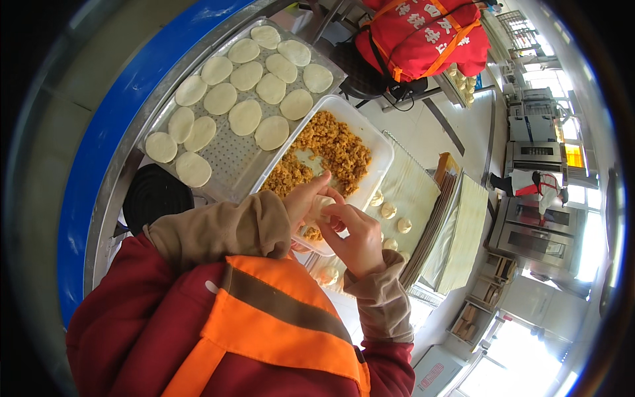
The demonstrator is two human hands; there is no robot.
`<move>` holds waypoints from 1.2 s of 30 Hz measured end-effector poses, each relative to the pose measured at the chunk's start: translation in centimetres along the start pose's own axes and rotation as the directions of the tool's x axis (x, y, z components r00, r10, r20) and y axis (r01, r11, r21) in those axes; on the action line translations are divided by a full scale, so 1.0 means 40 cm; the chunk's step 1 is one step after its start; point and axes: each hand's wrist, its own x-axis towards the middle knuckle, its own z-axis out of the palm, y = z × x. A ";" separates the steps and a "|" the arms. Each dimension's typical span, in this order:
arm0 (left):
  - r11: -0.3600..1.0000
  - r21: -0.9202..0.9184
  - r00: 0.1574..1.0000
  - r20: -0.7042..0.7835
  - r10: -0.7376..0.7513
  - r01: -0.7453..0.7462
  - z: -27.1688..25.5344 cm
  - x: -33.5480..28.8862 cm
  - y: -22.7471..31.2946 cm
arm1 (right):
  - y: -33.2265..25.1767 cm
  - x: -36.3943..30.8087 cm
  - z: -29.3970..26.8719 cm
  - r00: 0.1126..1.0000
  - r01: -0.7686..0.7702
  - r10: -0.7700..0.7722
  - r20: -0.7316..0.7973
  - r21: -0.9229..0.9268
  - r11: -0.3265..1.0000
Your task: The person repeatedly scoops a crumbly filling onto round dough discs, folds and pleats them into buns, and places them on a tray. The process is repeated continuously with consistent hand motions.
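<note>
A small dough bun point(322, 209) sits between my two hands, just above the near part of a white plastic tub point(385, 159). My left hand point(305, 198) cups the bun, its thumb stretched over the top. From the other side my right hand point(360, 237) pinches the dough with thumb and forefinger, partly hiding it. Brown minced filling point(336, 147) lies heaped in the tub, with a bare patch of its bottom showing. Left of the tub, a perforated metal tray point(227, 157) carries several flat dough rounds point(246, 118) in rough rows.
Several shaped buns point(388, 210) rest on a pale board point(413, 182) to the right, beside upright stacked boards point(440, 225). A black round stool point(157, 197) stands at the left. A person in red point(423, 40) is across from me; another person point(544, 188) stands near the ovens.
</note>
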 end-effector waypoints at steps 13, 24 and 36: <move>0.994 0.105 0.980 -0.193 0.038 -0.018 0.025 0.007 -0.032 | 0.027 -0.014 0.007 0.929 -0.368 0.356 0.098 0.319 0.873; 1.000 -0.017 0.997 -0.075 0.015 -0.016 0.025 0.029 -0.039 | 0.034 -0.032 -0.031 0.981 -0.192 0.193 0.006 0.130 0.973; 0.936 0.290 0.977 0.020 -0.212 0.197 0.031 0.046 0.001 | 0.034 -0.020 -0.053 0.991 0.122 -0.109 0.081 -0.176 0.977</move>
